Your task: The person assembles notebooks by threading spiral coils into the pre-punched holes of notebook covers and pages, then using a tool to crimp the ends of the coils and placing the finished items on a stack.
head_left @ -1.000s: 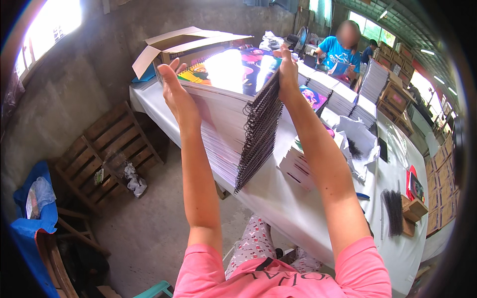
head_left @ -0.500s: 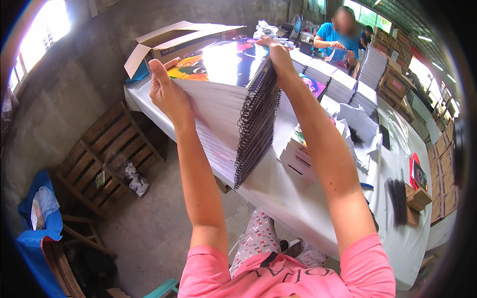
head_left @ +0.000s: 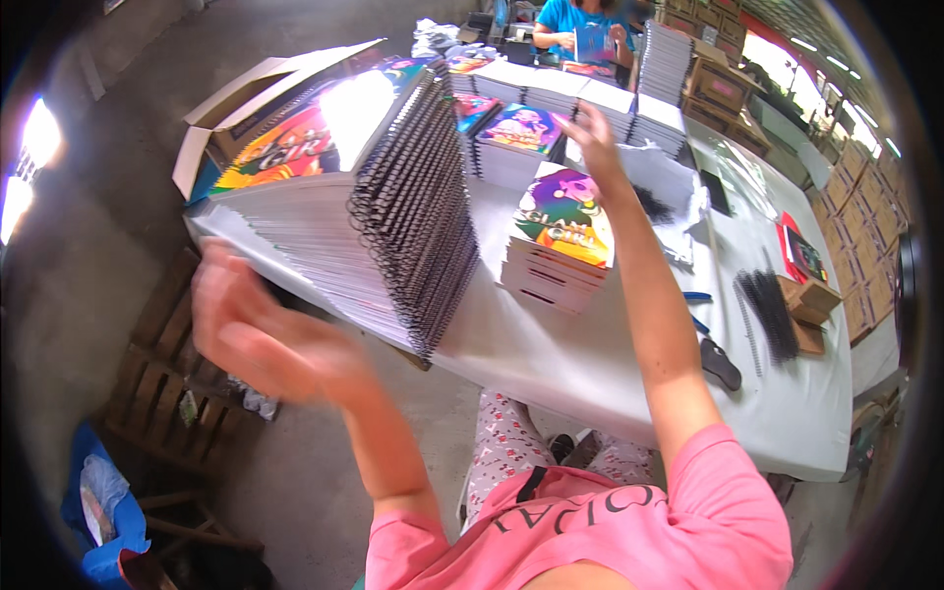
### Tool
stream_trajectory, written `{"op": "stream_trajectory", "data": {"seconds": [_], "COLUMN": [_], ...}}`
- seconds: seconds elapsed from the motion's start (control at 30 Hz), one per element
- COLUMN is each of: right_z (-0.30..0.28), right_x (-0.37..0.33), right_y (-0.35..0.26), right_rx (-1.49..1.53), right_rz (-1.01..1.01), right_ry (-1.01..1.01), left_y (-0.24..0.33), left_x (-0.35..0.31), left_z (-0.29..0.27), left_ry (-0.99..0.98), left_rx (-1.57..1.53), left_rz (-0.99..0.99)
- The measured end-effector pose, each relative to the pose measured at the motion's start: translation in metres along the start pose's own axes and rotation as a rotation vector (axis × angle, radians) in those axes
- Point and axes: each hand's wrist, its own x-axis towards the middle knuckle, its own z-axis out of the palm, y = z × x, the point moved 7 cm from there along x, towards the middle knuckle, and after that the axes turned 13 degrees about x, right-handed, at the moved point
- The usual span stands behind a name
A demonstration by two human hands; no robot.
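Note:
A tall stack of spiral-bound books [head_left: 334,231] stands at the table's left end, with colourful covers on top and black coils down its right side. Off its front left side, over the table edge, my left hand [head_left: 261,324] is smeared by motion and apart from the stack. My right hand [head_left: 595,147] reaches past the stack with fingers stretched out, holding nothing I can see. Just below it sits a shorter pile of colour-covered books [head_left: 560,231] with no coils visible. Behind that is another coil-bound stack [head_left: 516,133].
An open cardboard box [head_left: 236,108] stands behind the tall stack. Rows of coil-bound stacks [head_left: 551,84] line the far side, where a person in blue [head_left: 556,34] holds a book. Loose black coils [head_left: 767,315], pliers [head_left: 696,297] and a wooden block [head_left: 811,300] lie on the right.
Both hands have let go of the tall stack, which now rests farther left on the table. My left hand has dropped down and left; my right hand has moved toward the shorter book pile.

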Motion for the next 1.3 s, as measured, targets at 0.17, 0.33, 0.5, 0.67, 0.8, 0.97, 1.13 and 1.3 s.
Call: {"op": "stream_trajectory", "data": {"seconds": [0.17,0.33,0.5,0.67,0.8,0.97,1.13,1.3], "right_z": [-0.126,-0.076,-0.094,-0.098,-0.103,-0.114,-0.162,-0.143], "right_x": [-0.115,-0.144,-0.134,-0.133,-0.129,-0.124,-0.12,-0.17], "right_y": [0.086,0.077,0.089,0.074,0.076,0.066,0.037,-0.023], "right_rx": [0.109,0.264,0.134,0.174,0.253,0.078,0.0,0.599], "right_rz": [0.555,0.759,0.775,0.921,0.917,0.705,0.433,0.273], "right_ry": [0.376,0.176,0.112,0.049,0.084,0.079,0.178,0.216], "left_y": [0.031,-0.131,-0.084,-0.086,-0.074,-0.071,-0.068,-0.02], "left_x": [-0.196,-0.262,-0.262,-0.248,-0.25,-0.261,-0.262,-0.253], "left_z": [0.084,0.123,0.133,0.123,0.124,0.12,0.128,0.104], "left_ry": [-1.109,-1.138,-1.074,-1.081,-1.208,-1.397,-1.448,-0.994], "left_rx": [0.044,0.236,0.322,0.533,0.557,0.596,0.673,-0.092], "left_rz": [0.086,-0.818,-0.386,-0.182,-0.095,0.039,0.075,-0.555]}}
